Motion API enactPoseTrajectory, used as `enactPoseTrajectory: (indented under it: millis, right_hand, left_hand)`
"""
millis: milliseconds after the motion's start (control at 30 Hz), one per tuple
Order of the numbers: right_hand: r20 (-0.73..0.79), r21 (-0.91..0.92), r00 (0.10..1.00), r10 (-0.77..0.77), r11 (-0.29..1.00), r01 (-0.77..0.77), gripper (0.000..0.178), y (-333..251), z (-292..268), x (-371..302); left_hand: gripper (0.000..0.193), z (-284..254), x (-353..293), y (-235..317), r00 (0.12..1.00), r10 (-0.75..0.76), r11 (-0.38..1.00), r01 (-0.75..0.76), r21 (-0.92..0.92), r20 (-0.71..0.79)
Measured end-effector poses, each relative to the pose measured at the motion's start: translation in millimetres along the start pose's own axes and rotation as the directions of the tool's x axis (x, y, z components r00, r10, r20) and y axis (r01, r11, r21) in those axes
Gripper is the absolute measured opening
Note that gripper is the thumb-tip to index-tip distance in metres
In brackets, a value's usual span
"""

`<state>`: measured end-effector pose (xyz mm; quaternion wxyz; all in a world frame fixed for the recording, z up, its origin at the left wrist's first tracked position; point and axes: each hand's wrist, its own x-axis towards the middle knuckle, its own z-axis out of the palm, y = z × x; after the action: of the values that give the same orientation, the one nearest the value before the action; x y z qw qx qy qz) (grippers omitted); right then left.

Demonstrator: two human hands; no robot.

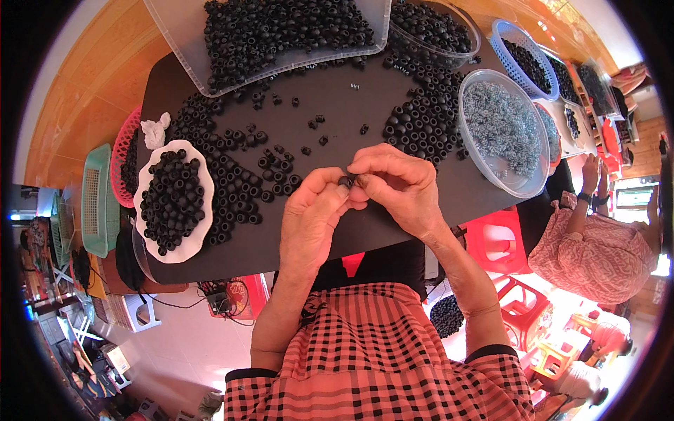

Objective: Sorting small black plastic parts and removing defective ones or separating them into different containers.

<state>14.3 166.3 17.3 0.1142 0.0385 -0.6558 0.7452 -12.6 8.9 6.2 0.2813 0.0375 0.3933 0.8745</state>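
Observation:
Over the near middle of the dark table (337,133), my two hands meet at the fingertips. Between the thumb and fingers of my left hand (314,214) is a small black plastic piece (345,181), rounded and with a hole. The fingers of my right hand (400,184) are pinched right against it; whatever they hold is mostly hidden. Loose round black pieces with holes (414,123) lie spread beyond my right hand. More such pieces (235,186) lie left of my left hand. A few smaller black parts (314,124) are scattered beyond my fingers.
A white scalloped plate (203,224) heaped with black pieces stands at the left. A large clear bin (270,69) and a round tub (477,52) hold black parts at the back. Small metal springs fill a clear tub (463,105) at right, near a blue basket (495,35). Another person (593,245) sits at right.

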Motion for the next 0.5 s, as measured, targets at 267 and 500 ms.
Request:
enactPoseTrajectory:
  millis: [267, 500]
  right_hand:
    - [-0.030, -0.105, 0.997, -0.070, 0.992, 0.067, 0.014, 3.3, 0.9, 0.2]
    - [-0.001, -0.213, 0.989, -0.146, 0.967, 0.142, 0.016, 0.4, 0.7, 1.2]
  left_hand:
    - [0.017, 2.5, -0.4, -2.2, 0.999, 0.022, 0.999, -0.021, 0.040, -0.024]
    - [0.017, 7.1, -2.4, -2.2, 0.997, 0.049, 0.995, -0.044, 0.089, -0.061]
